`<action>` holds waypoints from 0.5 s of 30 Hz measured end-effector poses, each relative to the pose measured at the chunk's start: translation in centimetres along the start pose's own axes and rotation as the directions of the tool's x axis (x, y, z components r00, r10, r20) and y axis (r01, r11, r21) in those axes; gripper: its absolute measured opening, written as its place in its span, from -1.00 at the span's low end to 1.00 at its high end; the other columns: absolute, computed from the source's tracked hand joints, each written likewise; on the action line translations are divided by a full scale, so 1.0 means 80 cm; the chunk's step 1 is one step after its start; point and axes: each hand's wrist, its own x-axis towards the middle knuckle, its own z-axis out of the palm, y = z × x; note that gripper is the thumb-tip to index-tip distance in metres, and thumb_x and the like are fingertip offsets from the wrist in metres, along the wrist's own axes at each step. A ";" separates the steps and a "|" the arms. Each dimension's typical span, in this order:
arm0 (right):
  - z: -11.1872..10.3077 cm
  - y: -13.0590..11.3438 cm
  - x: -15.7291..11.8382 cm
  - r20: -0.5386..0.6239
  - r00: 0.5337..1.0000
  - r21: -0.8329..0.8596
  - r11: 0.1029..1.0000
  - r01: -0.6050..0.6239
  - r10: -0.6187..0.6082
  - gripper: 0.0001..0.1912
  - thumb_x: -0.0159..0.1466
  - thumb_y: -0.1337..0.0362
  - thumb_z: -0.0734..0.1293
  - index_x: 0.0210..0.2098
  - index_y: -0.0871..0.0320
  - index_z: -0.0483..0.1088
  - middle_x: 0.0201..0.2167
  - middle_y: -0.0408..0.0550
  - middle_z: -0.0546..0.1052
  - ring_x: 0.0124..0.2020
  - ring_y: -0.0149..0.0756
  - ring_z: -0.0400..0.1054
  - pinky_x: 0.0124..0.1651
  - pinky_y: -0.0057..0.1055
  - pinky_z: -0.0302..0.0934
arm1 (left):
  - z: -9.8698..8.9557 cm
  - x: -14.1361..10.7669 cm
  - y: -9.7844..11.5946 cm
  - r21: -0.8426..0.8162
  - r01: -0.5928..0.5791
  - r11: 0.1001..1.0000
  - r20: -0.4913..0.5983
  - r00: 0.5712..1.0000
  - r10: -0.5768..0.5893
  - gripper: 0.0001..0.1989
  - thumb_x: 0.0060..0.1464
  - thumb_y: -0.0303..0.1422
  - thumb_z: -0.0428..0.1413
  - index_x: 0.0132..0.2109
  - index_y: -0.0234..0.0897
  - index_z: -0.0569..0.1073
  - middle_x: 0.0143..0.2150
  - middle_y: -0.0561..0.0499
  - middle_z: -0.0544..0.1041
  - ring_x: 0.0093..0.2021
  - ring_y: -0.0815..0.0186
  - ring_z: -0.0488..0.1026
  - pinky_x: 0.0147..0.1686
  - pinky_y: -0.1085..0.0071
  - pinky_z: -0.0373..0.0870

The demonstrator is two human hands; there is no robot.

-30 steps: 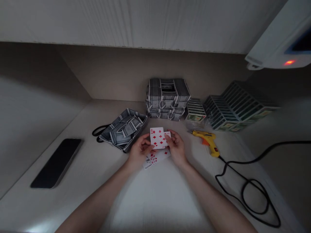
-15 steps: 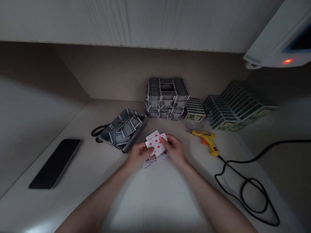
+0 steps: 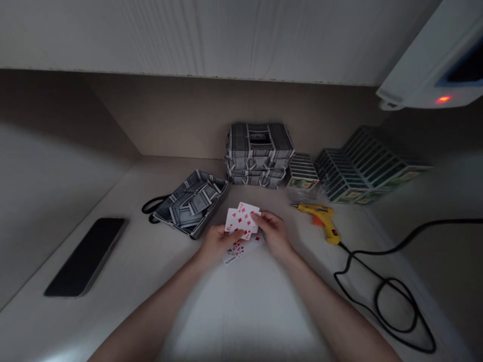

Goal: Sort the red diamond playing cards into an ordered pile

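Observation:
Two overlapping playing cards (image 3: 241, 219), a seven of diamonds and another red card, are held face up between my hands. My left hand (image 3: 219, 244) is closed on their lower left, thumb on top. At their right edge, my right hand (image 3: 273, 231) pinches the seven. More loose cards (image 3: 243, 247), faces up, lie on the table just beneath, partly hidden by the held ones. Left of my hands stands an open tray (image 3: 196, 234) that looks made of folded cards, with several cards (image 3: 202, 199) back up inside.
Scissor handles (image 3: 149, 208) poke out beside the tray. A phone (image 3: 86, 256) lies at the left. Behind are stacked card-patterned boxes (image 3: 260, 153) and rows of card packs (image 3: 372, 163). A yellow glue gun (image 3: 320, 218) lies at the right, its black cable (image 3: 392, 279) looped on the table.
The seven of diamonds has turned and shifted up and right across the other card. Both hands stay in nearly the same place, still on the cards.

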 end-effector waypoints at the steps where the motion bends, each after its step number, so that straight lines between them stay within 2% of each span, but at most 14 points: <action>1: 0.000 0.000 0.001 -0.022 1.000 0.019 1.000 -0.001 0.002 -0.73 -0.02 0.09 0.37 -0.53 0.21 0.41 -0.60 -0.15 0.43 -0.58 -0.45 0.21 -0.52 -0.50 0.11 | 0.000 0.000 0.000 -0.002 -0.010 1.000 0.008 1.000 0.010 -0.73 -0.20 -0.24 0.20 -0.40 -0.40 0.51 -0.46 -0.04 0.55 -0.50 0.34 0.43 -0.47 0.43 0.36; 4: 0.001 0.001 0.001 -0.026 1.000 0.009 1.000 0.004 -0.004 -0.73 0.00 0.09 0.35 -0.51 0.21 0.41 -0.58 -0.15 0.43 -0.57 -0.45 0.21 -0.50 -0.50 0.10 | 0.000 0.003 0.001 -0.054 -0.079 0.995 -0.073 0.995 0.075 -0.72 -0.18 -0.22 0.19 -0.37 -0.39 0.48 -0.45 -0.02 0.54 -0.48 0.36 0.42 -0.46 0.46 0.36; 7: 0.002 0.003 -0.001 -0.008 1.000 -0.080 0.996 0.027 -0.028 -0.72 0.01 0.07 0.34 -0.52 0.21 0.40 -0.61 -0.17 0.40 -0.60 -0.47 0.17 -0.55 -0.52 0.06 | -0.003 0.009 0.004 -0.105 -0.084 0.991 -0.155 0.986 0.067 -0.70 -0.19 -0.19 0.19 -0.42 -0.40 0.46 -0.50 -0.01 0.52 -0.51 0.36 0.42 -0.49 0.47 0.36; 15: 0.002 0.003 0.000 -0.074 0.994 -0.193 0.979 0.062 -0.078 -0.67 0.04 0.03 0.30 -0.59 0.19 0.32 -0.72 -0.25 0.25 -0.67 -0.51 0.02 -0.64 -0.55 -0.09 | -0.004 0.010 0.006 -0.126 0.020 0.992 -0.045 0.999 -0.026 -0.68 -0.20 -0.19 0.20 -0.40 -0.41 0.48 -0.48 -0.03 0.54 -0.50 0.31 0.46 -0.44 0.37 0.44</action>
